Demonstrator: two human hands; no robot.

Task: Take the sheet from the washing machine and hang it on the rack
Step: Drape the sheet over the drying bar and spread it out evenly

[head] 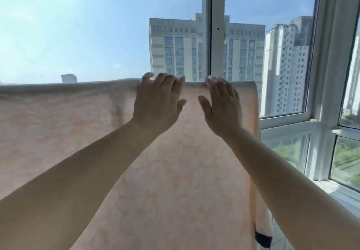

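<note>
A pale peach sheet [58, 117] with a faint blotchy pattern hangs draped over a high rail, which the cloth hides. Its top fold runs across the view from the left edge to near the window post. Both my arms reach up to that fold. My left hand [158, 103] lies with spread, straight fingers against the sheet just under the top edge. My right hand [224, 105] does the same a little to the right, near the sheet's right end. Neither hand curls round the cloth. The washing machine is out of view.
Behind the sheet stands a large window with a white frame [216, 26]; tall buildings and sky show through it. A white sill [288, 121] and lower panes lie to the right. A dark patch [263, 239] shows at the sheet's lower right corner.
</note>
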